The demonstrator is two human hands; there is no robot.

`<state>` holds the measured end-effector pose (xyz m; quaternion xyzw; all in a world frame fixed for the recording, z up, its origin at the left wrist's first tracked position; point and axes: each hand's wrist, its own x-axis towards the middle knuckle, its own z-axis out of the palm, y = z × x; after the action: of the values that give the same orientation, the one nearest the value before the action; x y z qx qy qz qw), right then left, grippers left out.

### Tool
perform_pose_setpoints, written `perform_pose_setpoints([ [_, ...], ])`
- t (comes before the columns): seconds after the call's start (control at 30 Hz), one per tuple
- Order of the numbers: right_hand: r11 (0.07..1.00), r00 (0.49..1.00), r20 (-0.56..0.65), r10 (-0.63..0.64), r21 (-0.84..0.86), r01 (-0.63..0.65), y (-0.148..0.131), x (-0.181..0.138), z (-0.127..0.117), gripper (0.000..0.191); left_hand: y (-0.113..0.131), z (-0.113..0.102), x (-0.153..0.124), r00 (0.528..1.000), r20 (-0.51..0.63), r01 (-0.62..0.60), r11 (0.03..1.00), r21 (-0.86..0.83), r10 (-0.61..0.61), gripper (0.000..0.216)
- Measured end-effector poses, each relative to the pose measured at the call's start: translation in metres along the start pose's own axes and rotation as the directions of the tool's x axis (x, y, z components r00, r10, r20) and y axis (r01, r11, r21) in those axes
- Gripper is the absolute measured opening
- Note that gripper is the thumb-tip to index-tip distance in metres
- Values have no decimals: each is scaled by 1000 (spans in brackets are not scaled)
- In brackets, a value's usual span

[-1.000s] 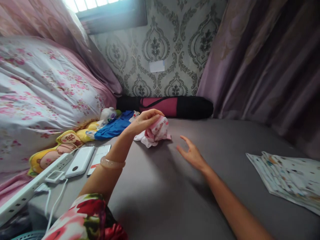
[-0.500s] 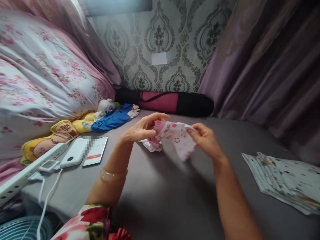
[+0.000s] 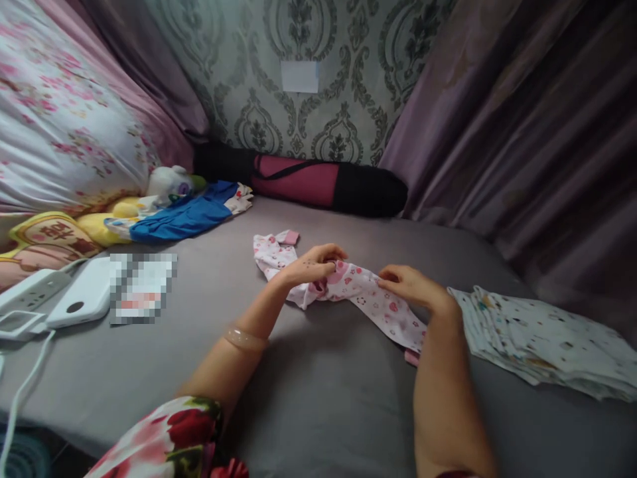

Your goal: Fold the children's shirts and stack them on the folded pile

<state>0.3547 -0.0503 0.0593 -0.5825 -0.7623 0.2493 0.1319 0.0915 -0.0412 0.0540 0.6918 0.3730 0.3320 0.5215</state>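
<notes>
A small white baby garment with pink prints and pink cuffs lies spread across the grey bed surface. One long narrow part stretches to the left, another to the lower right, where my right forearm partly covers it. My left hand is closed on the cloth near the garment's middle, by a pink patch. The fingers of my right hand pinch its upper edge, a little further right. Creases and my fingers hide part of the middle.
Folded white printed cloths are stacked at the right. A blue garment lies at the left beside plush toys. Nearer are a white power bank, a blurred-out phone and a power strip. A long black-and-red bag rests against the wall.
The garment was bunched and lifted between my hands; now it lies spread on the bed, its long parts reaching left and lower right. The view has shifted down and right.
</notes>
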Motion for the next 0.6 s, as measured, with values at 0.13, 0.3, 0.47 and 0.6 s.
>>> perform_pose_setpoints([
  [0.13, 959, 985, -86, -151, 228, 167, -29, 6, 10, 28, 0, 0, -3, 998, 34, -57, 998, -16, 58, 29],
  [0.3, 877, 960, -83, -269, 390, 279, -57, 12, 22, 33, -1, 1, -5, 1000, 20, 17, 999, -31, -16, 21],
  [0.47, 887, 966, -89, -241, 384, 257, -55, 16, 25, 29, -10, 2, 3, 982, -182, -40, 997, 63, 51, 20],
  [0.6, 900, 961, -277, -21, 413, 139, -41, 20, 24, 32, -12, -8, 6, 919, -378, -36, 977, 209, 115, 11],
])
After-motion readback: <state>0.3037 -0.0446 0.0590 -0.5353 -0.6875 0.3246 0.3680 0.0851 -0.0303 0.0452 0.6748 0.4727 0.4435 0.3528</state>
